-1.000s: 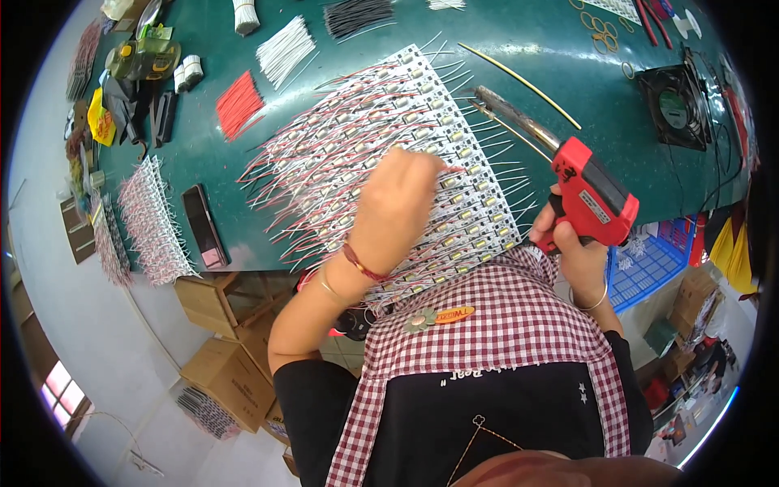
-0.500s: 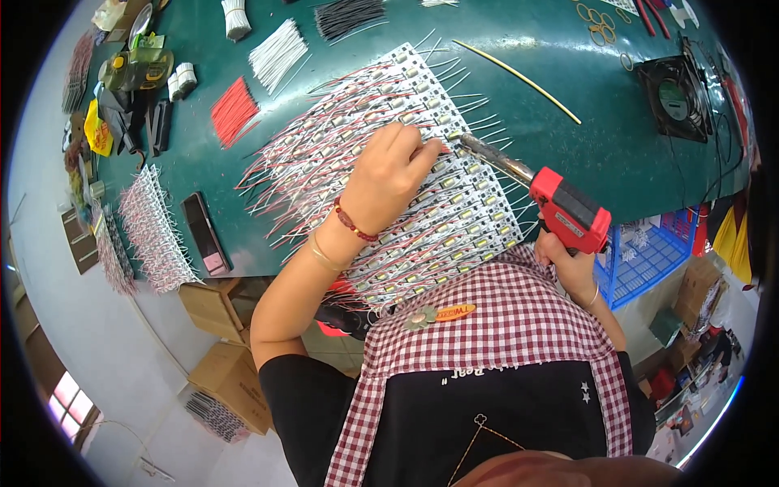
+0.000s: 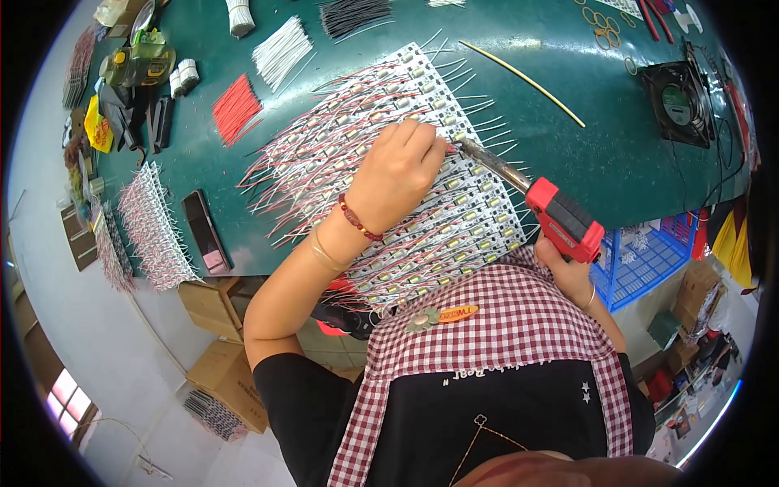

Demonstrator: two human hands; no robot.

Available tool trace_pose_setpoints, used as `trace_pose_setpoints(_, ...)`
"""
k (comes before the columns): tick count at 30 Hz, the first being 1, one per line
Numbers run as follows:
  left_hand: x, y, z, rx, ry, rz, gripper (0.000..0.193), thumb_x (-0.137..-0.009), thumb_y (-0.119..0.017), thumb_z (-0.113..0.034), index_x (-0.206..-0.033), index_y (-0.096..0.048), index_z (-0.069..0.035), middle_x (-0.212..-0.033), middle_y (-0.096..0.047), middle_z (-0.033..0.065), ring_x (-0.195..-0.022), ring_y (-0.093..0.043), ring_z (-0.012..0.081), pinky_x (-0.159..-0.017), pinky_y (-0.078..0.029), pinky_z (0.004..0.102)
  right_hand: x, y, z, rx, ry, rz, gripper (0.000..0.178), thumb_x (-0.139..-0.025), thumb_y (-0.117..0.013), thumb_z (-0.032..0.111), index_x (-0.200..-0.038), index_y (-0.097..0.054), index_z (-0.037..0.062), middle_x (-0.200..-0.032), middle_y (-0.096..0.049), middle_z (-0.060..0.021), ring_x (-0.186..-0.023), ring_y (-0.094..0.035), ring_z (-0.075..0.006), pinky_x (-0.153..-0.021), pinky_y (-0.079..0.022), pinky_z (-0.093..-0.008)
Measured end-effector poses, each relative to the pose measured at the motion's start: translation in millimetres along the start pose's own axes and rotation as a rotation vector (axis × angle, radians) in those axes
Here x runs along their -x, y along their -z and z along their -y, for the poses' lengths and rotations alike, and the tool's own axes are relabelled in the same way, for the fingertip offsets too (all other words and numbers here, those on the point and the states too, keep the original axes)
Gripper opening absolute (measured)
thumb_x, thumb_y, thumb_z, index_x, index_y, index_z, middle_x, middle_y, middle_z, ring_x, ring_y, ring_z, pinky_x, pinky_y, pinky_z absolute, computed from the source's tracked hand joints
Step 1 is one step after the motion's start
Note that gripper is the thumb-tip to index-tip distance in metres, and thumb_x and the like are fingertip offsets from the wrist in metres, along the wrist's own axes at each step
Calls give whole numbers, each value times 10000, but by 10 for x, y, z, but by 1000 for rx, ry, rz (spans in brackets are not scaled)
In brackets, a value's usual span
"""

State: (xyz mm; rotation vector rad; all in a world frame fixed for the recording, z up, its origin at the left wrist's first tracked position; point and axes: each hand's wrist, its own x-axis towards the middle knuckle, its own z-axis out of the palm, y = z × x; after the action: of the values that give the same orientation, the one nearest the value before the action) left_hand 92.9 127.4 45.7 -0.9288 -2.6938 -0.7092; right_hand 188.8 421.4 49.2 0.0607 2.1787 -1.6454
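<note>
A panel of small white circuit boards lies on the table before me, with rows of thin red and white wires fanning out to its left. Over its middle, my left hand is closed in a pinch, and a short bit of red wire shows at the fingertips. My right hand grips a red and black soldering gun from below. The gun's metal tip reaches the boards right beside my left fingertips. Whether the tip touches the wire, I cannot tell.
Bundles of red wires, white wires and black wires lie on the green table. A yellowish stick rests beyond the panel. At the right stand a black fan and a blue basket; a phone lies left.
The soldering gun's body has dropped slightly toward me and to the left, its tip staying near my left fingertips. My left hand has shifted slightly right, still pinched.
</note>
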Motion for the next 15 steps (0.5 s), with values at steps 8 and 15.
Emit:
trace_pose_setpoints(8,-9,-3,-3,-10,8,49,236,-709,-592,-2,-942,-631,1,-806,-478,87,-774,-517,244,-704,-450,354,37,-3,37,-58,-1,-52,101,-891,-607,70,-933,-567,-13,-682,-554,-48,-578,-521,-118,-539,-428,-257)
trace_pose_setpoints(15,-4,12,-10,-62,-7,64,198,-738,-608,-22,-933,-629,-3,-811,-482,79,-779,-515,231,-686,-440,344,81,93,-135,-53,-101,42,267,-847,-709,105,-1089,-642,17,-981,-661,-60,-881,-618,-153,-781,-501,-308)
